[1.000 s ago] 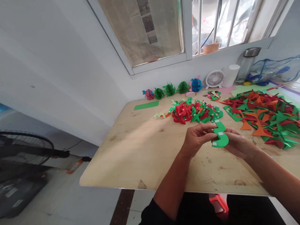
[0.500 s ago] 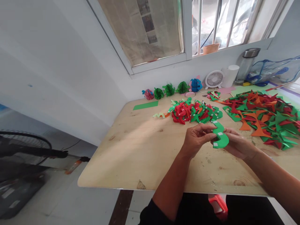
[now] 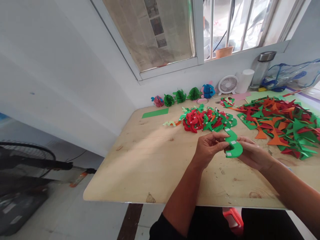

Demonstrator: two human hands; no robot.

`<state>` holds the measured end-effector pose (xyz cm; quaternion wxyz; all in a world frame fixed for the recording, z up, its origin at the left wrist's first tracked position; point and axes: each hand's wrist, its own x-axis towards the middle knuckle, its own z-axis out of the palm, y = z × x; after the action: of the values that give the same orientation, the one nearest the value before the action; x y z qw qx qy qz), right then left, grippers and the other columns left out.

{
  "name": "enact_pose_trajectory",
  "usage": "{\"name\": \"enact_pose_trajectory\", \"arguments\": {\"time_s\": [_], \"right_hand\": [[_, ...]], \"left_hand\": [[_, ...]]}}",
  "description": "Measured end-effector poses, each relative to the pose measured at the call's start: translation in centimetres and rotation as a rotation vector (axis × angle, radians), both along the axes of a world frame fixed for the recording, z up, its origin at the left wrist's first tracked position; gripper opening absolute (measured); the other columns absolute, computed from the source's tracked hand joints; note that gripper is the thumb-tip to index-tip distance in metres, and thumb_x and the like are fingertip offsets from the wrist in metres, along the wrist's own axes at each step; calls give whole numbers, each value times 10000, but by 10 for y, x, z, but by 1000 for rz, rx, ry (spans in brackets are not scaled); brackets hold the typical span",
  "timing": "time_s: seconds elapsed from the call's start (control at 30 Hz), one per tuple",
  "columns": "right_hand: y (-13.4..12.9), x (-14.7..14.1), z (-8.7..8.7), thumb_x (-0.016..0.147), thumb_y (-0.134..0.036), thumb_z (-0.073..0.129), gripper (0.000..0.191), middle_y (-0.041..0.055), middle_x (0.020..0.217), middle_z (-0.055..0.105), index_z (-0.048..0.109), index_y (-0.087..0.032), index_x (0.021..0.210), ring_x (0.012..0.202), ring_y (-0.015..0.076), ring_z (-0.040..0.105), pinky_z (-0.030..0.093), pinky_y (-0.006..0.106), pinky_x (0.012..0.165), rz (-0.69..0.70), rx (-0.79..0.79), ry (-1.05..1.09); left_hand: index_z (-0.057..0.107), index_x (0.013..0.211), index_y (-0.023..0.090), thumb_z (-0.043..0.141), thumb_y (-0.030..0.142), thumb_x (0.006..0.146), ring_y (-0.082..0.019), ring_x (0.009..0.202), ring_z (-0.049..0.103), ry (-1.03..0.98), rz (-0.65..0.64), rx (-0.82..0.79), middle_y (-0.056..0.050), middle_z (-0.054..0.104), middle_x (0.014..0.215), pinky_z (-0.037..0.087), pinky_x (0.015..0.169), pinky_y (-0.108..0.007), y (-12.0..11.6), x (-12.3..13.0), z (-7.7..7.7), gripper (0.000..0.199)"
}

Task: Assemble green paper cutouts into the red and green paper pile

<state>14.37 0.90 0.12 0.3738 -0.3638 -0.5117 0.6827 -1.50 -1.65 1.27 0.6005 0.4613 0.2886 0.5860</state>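
Observation:
Above the wooden table (image 3: 140,166), a green curved paper piece (image 3: 235,152) with several small white squares on it is held between both hands. My left hand (image 3: 208,146) pinches its left side with thumb and forefinger. On the other side, my right hand (image 3: 252,153) grips the piece, its fingertips partly hidden behind the paper. Just beyond the hands lies a heap of red and green curved paper pieces (image 3: 207,119), many with the same white squares. Right of it spreads a larger pile of red, orange and green paper scraps (image 3: 280,120).
Along the wall stand folded paper figures (image 3: 180,96), a small white fan (image 3: 228,84), a white cylinder (image 3: 245,81) and a glass bottle (image 3: 262,71). A green paper strip (image 3: 155,113) lies at the back left. A clear blue-edged bag (image 3: 292,76) sits at right.
Almost nothing differs. Both hands keep hold of the green paper piece, which has shifted very slightly to the left in view.

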Motion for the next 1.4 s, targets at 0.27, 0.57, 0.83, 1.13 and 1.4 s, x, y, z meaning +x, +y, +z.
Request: {"name": "enact_pose_trajectory", "arguments": {"time_s": [0.27, 0.57, 0.83, 1.13, 1.4], "right_hand": [[-2, -3, 5, 643, -474, 698, 252, 21, 593, 648, 663, -226, 674, 572, 164, 600, 498, 317, 600, 5, -38, 69], [-2, -4, 6, 614, -466, 745, 253, 14, 598, 660, 685, -227, 666, 553, 148, 598, 497, 283, 563, 1, -42, 104], [0, -4, 0, 611, -422, 781, 218, 7, 603, 680, 715, -225, 679, 555, 131, 602, 487, 247, 562, 14, -65, 206], [0, -4, -2, 606, -472, 765, 279, 56, 730, 720, 729, -213, 703, 755, 216, 662, 498, 278, 593, 12, -50, 156], [1, -4, -5, 655, -462, 727, 275, 71, 789, 727, 733, -205, 751, 799, 224, 662, 494, 279, 601, 10, -22, 125]], "left_hand": [[707, 828, 167, 791, 342, 598, -89, 584, 549, 12, 11, -27, 19, 561, 643, 471, 605, -241, 0, 0, 0, 300], [706, 840, 166, 778, 322, 627, -86, 587, 549, -25, -8, -10, 20, 560, 648, 473, 607, -236, 0, 0, -1, 274], [713, 851, 171, 773, 308, 634, -85, 593, 543, -11, -7, -2, 26, 541, 648, 453, 608, -237, 2, -1, -3, 264], [715, 860, 171, 763, 271, 650, -83, 590, 547, -5, -15, 10, 27, 540, 643, 444, 600, -227, 2, -2, -3, 238], [710, 863, 167, 762, 276, 652, -92, 600, 556, 17, -12, -14, 16, 573, 653, 438, 599, -230, 3, -3, -6, 243]]}}
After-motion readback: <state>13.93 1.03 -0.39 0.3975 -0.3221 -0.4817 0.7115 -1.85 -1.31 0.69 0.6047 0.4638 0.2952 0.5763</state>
